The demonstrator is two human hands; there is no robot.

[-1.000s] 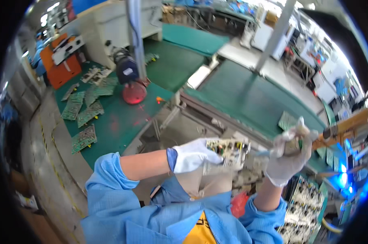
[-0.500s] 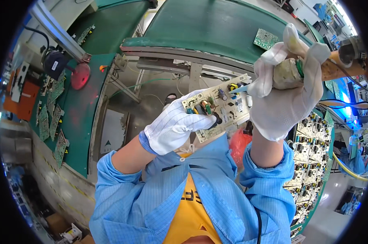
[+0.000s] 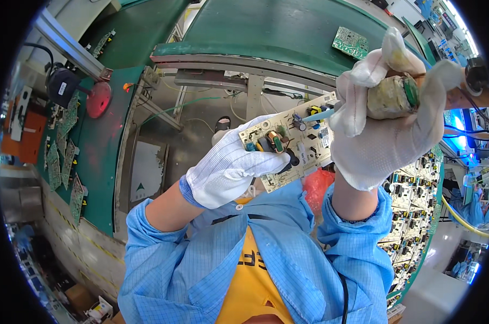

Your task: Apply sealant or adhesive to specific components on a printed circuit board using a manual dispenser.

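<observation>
My left hand (image 3: 228, 170), in a white glove, grips a cream circuit board (image 3: 306, 148) by its left end, thumb over the coils and capacitors. The board is tilted, component side up. My right hand (image 3: 382, 129), also gloved, is closed round a tool (image 3: 391, 98) whose thick body is wrapped in pale tape with a green patch. A pale blue tapered tip (image 3: 318, 115) points left from that hand over the board, beside a small capacitor (image 3: 298, 121). Whether the tip touches the board I cannot tell, nor the tool's exact kind.
A green conveyor (image 3: 255, 32) runs across the far side, with one green board (image 3: 350, 42) on it. Several boards lie on the left green table (image 3: 101, 178), near a red disc (image 3: 99, 100). Rows of cream boards (image 3: 409, 216) stand at right. A red plastic bag (image 3: 318, 190) hangs below my board.
My right hand has shifted slightly right with the tool, and the blue tip has moved a little left over the board. My left hand still holds the board, nearly unmoved.
</observation>
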